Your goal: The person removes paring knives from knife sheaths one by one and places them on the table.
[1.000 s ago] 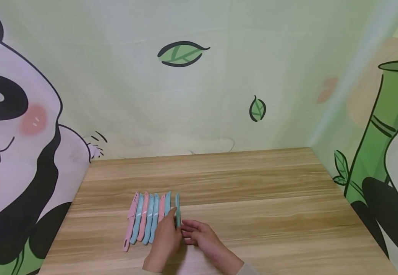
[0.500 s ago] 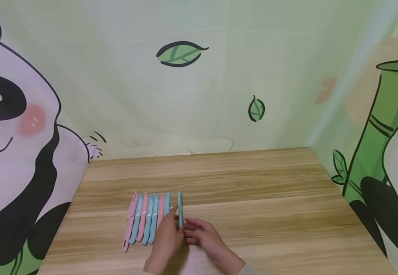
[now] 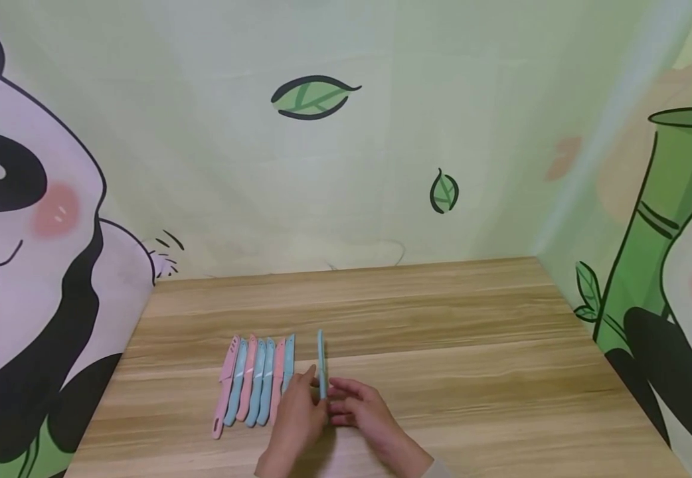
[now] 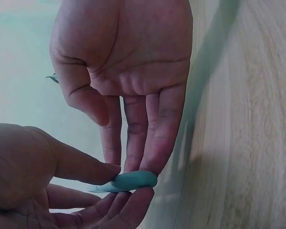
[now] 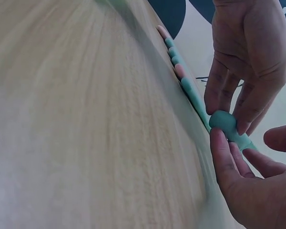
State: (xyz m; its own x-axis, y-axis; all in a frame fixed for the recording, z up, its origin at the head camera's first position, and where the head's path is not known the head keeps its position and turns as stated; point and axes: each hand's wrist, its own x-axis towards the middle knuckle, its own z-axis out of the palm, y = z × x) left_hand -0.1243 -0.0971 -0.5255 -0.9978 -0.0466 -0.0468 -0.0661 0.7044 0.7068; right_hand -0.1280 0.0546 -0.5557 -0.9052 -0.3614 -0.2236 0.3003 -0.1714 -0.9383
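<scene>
Left hand (image 3: 299,415) pinching a slim light-blue plastic knife (image 3: 322,358) by its handle, on edge, long axis 6 to 12 o'clock, tip towards 12; right hand (image 3: 371,415), fingers extended, touches it from 3 o'clock. At 9 o'clock, seven pink and blue plastic knives (image 3: 257,382) on the wood-grain desk (image 3: 477,372).

Wood-grain surface (image 3: 501,372): open path right of the right hand (image 3: 366,415). Leftward, the row of pink and light-blue knives (image 3: 258,385) obstructs. Thin light-blue edge-on knife (image 3: 321,358) bars the gap between both hands; clearance beneath uncertain.
</scene>
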